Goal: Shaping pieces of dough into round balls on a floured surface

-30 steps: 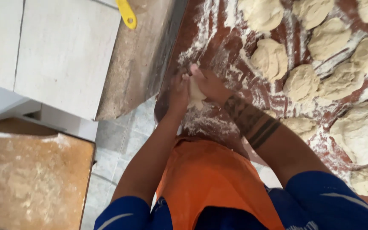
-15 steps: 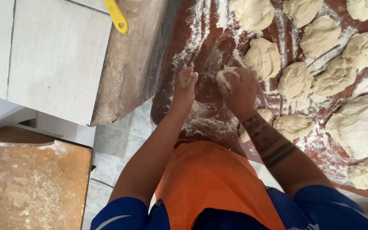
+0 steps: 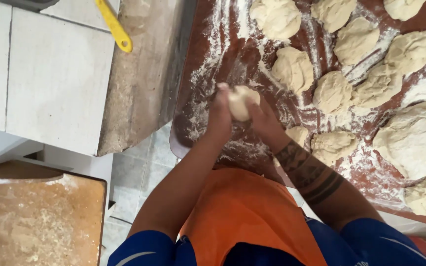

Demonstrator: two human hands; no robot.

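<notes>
Evenly lit, slightly soft overhead view of a floured bench (image 3: 213, 59).

Bright, diffuse daylight-like light with no clear source; shadows are faint, darkest under the bench edge and beneath the arms. The pale dough pieces (image 3: 292, 69) and white tiled wall (image 3: 55, 74) sit near overexposure, losing surface detail. The hands (image 3: 240, 111) are mildly blurred. Fine detail looks smeared by compression, and straight edges tilt at the frame's sides.

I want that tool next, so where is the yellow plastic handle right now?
In the head view the yellow plastic handle lies at the upper left, on the worn stone slab left of the floured brown table, apart from both hands.
</notes>
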